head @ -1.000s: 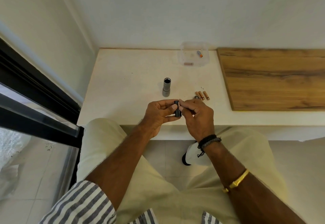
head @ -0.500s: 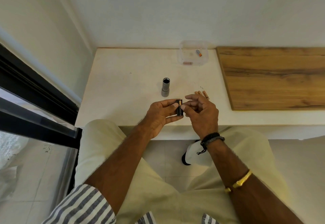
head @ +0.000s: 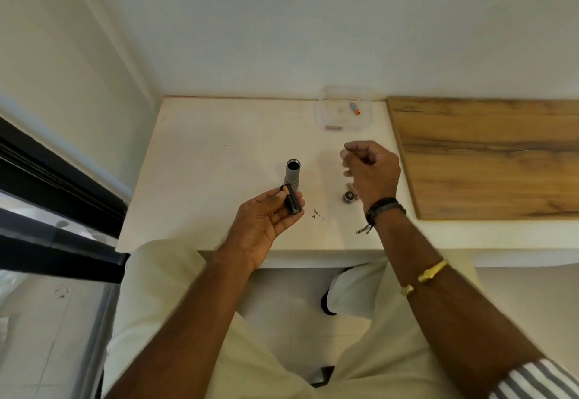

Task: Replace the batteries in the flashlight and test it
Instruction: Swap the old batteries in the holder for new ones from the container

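The grey flashlight body (head: 292,173) stands upright on the white counter (head: 219,160), its open end facing up. Just in front of it, my left hand (head: 266,226) grips a black battery holder (head: 293,203) between thumb and fingers. My right hand (head: 371,170) hovers above the counter to the right with its fingers curled inward; whether it holds anything is hidden. Below that hand lie the round tail cap (head: 348,196) and the end of a copper-coloured battery (head: 349,186).
A clear plastic container (head: 322,110) sits at the back against the wall, with a blue-and-orange battery (head: 354,107) and a brownish one (head: 333,127) in it. A wooden board (head: 488,154) covers the counter's right side. Small dark specks (head: 315,214) lie near the front edge.
My right hand left the battery holder and moved up and to the right, toward the container. My left hand still holds the holder, now lifted slightly toward the flashlight body.
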The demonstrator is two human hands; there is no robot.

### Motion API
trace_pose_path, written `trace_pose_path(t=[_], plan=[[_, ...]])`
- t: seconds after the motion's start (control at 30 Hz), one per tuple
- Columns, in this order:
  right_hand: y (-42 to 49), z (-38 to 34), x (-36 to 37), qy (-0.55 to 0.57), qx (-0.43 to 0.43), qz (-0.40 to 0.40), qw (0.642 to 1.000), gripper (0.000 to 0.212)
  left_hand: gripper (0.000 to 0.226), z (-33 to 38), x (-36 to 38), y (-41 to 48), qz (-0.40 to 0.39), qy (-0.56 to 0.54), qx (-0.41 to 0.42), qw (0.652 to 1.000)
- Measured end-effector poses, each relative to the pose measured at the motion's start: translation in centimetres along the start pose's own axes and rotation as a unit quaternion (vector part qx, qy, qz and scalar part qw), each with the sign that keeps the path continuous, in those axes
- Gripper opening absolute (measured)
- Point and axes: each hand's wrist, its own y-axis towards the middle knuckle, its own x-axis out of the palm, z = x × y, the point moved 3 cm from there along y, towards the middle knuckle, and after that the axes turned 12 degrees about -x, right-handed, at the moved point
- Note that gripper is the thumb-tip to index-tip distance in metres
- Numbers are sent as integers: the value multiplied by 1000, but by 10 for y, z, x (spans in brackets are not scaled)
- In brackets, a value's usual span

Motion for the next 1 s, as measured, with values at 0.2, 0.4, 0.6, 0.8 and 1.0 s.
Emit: trace_pose_path(t=[0.2, 0.4, 0.6, 0.8, 1.0], plan=[[85, 10, 14, -113, -48, -30, 992, 11, 30, 13, -12, 3, 42, -90, 11, 995], [154, 17, 33, -288, -95, -153, 941, 11, 32, 20, -12, 11, 57, -92, 23, 994], [183, 29, 58, -454, -63, -288, 841, 18, 31, 19, -8, 18, 45, -84, 16, 995], [190, 36, 71, -490, -44, -351, 797, 30, 32, 21, -5, 17, 30, -93, 14, 995], [187, 39, 71, -494, -57, -341, 798, 27, 31, 22, -3, 14, 13, -90, 19, 996]])
